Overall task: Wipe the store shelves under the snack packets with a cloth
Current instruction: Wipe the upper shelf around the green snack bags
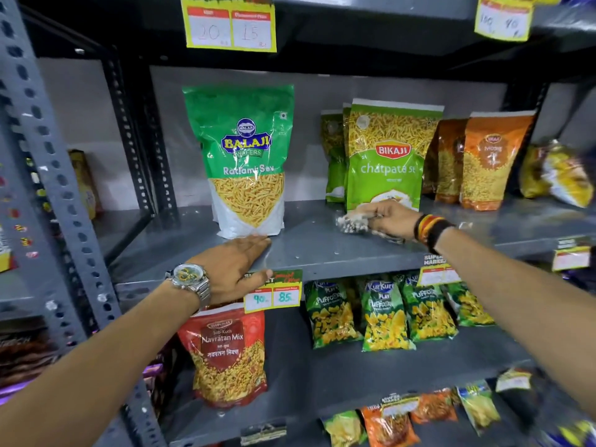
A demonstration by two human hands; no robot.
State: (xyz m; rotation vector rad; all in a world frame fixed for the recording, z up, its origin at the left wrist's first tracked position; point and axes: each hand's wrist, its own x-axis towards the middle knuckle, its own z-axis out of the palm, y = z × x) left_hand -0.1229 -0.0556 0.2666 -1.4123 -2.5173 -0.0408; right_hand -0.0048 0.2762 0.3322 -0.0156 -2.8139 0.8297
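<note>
A grey metal shelf (pixel 309 246) runs across the middle of the view. On it my right hand (pixel 390 219) is shut on a crumpled speckled cloth (pixel 351 222), pressed to the shelf in front of the green Bikaji packet (pixel 387 156). My left hand (pixel 235 266) lies flat and open on the shelf's front edge, fingertips just below the tall green Balaji packet (pixel 245 159), which stands upright at the left. A bare stretch of shelf lies between the two packets.
Orange and brown packets (pixel 490 159) stand right of the Bikaji one. Below hang price tags (pixel 274 293), with a red Navratan Mix packet (pixel 225 353) and green Kurkure packets (pixel 387 314) on the lower shelf. A perforated grey upright (pixel 51 175) borders the left.
</note>
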